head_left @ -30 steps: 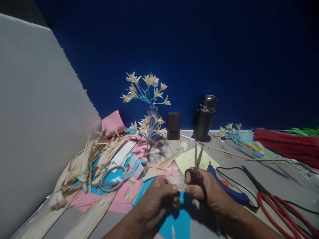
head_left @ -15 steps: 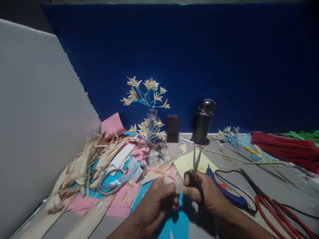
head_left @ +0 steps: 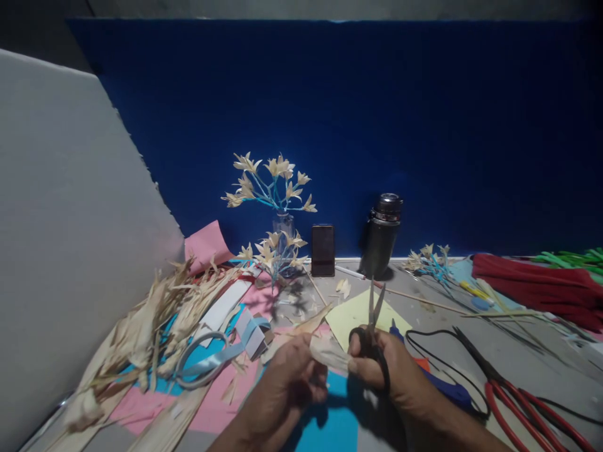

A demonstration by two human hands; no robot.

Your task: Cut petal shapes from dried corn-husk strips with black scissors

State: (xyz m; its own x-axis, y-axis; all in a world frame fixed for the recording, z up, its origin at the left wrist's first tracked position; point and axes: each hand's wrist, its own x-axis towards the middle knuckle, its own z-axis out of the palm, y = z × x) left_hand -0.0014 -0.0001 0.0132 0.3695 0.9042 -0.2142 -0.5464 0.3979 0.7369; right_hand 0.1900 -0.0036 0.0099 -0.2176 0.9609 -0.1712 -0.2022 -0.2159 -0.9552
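Note:
A pale strip of dried corn husk stretches between my two hands. My left hand pinches its left end with thumb and fingers. My right hand has black-handled scissors in its grip, blades pointing up and slightly apart, while its thumb and fingertip touch the strip's right end. Under the hands lies blue paper, and a yellow sheet is just beyond. A blue glue gun rests beside my right wrist, partly hidden by it.
Husk flowers stand in a glass bottle, near a phone and a dark flask. Loose husks and a ribbon roll lie left. Red-handled pliers and red cloth are at right.
My hands have spread a little apart. The husk strip, bunched up before, now shows longer and flatter between them. The view has tilted slightly upward.

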